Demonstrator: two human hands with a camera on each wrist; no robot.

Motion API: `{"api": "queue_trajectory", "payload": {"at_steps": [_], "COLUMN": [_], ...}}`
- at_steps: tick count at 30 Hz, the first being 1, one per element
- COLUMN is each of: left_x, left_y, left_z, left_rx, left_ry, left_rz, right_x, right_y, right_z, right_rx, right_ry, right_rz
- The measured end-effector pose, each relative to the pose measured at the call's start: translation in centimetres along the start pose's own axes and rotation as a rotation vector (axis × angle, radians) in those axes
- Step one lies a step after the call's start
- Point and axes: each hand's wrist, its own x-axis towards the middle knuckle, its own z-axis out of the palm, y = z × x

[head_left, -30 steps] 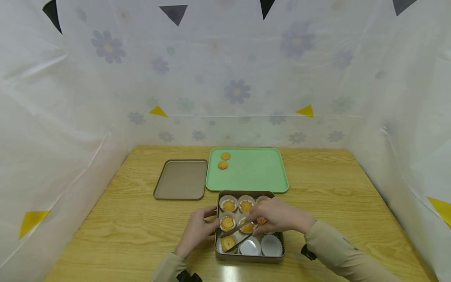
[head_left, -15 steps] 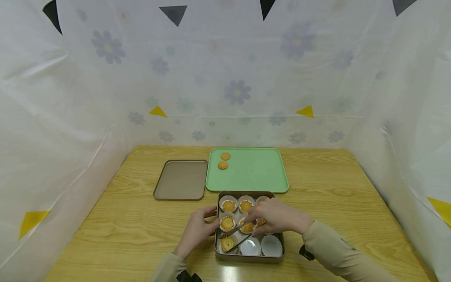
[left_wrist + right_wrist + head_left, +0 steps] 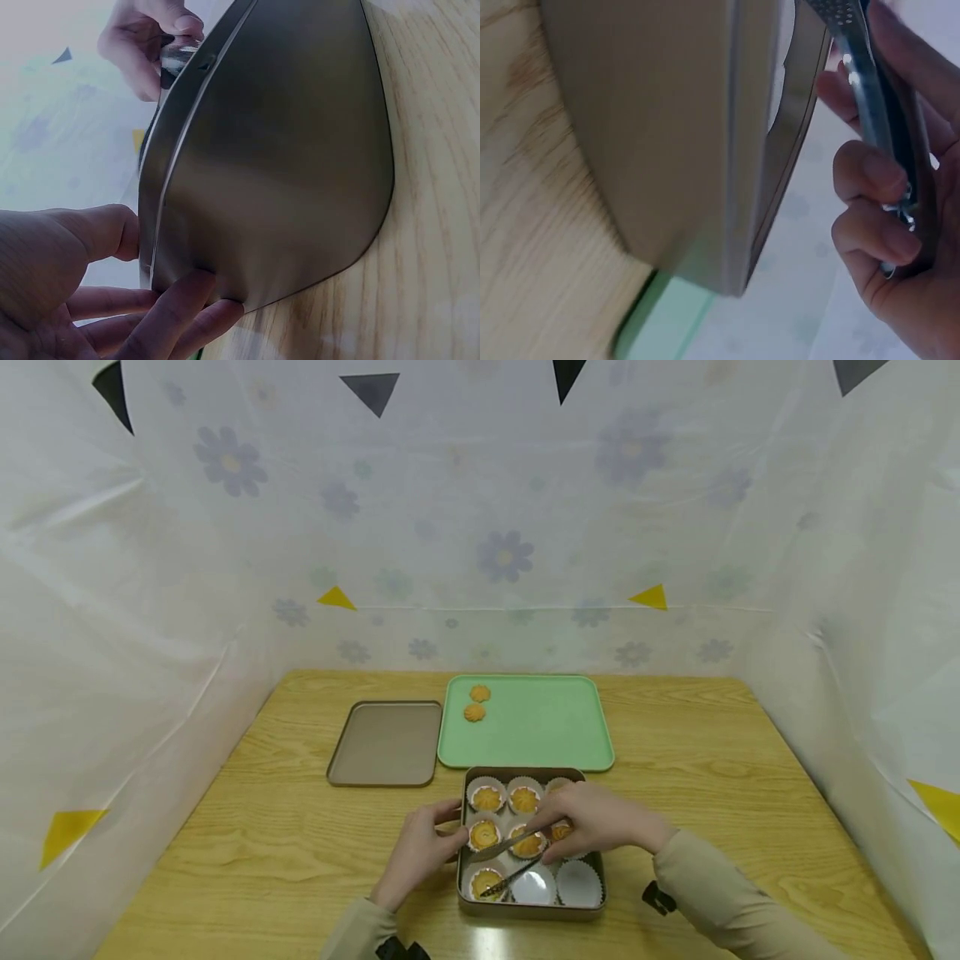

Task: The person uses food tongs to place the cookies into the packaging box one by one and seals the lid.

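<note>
A rectangular metal tin (image 3: 531,910) holds rows of white paper cups, several with golden cookies. My left hand (image 3: 423,847) is at its left side; in the left wrist view the fingertips (image 3: 191,296) press the outer wall and the thumb touches near the rim. My right hand (image 3: 600,818) holds metal tongs (image 3: 517,878) above the tin. The tongs' arms stand apart over the front-left cup, where a cookie (image 3: 489,883) lies. Two front cups, middle and right (image 3: 578,883), contain nothing. My right hand partly hides the right-hand cups.
Behind the tin lies a green tray (image 3: 547,718) with two cookies (image 3: 475,712) near its left side. A flat brown tray or lid (image 3: 387,743) sits to its left. Patterned white sheeting (image 3: 480,510) surrounds the wooden table (image 3: 675,777) at the back and sides.
The tongs have spread wider and risen slightly off the front-left cookie, which now sits in its paper cup. My right hand shifted slightly right. My left hand has stayed put.
</note>
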Motion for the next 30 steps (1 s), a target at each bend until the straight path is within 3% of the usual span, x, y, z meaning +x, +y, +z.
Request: {"api": "queue_trajectory", "payload": {"at_steps": [5, 8, 10, 14, 18, 22, 25, 30], "left_x": [0.0, 0.0, 0.0, -0.1, -0.1, -0.1, -0.1, -0.1], "left_y": [0.0, 0.0, 0.0, 0.0, 0.1, 0.1, 0.2, 0.2], "left_z": [0.0, 0.0, 0.0, 0.0, 0.0, 0.0, 0.0, 0.0], "left_rx": [-0.005, -0.013, -0.02, -0.024, -0.023, -0.03, -0.034, -0.037], "left_ry": [-0.004, -0.011, -0.015, -0.018, -0.021, -0.026, -0.028, -0.031], "left_rz": [0.0, -0.011, -0.023, -0.03, -0.031, -0.03, -0.029, -0.024], "right_x": [-1.1, -1.7, -1.9, -1.4, 0.5, 3.2, 5.4, 8.6], "right_y": [3.1, 5.0, 6.0, 7.3, 8.0, 8.5, 8.7, 8.9], "right_z": [-0.1, -0.6, -1.2, -2.8, -4.3, -5.3, -5.8, -5.9], "right_rx": [0.388, 0.507, 0.527, 0.521, 0.484, 0.436, 0.341, 0.182], "right_ry": [0.007, 0.032, 0.068, 0.133, 0.165, 0.174, 0.16, 0.128], "right_rz": [-0.054, -0.016, 0.073, 0.321, 0.511, 0.617, 0.671, 0.709]}}
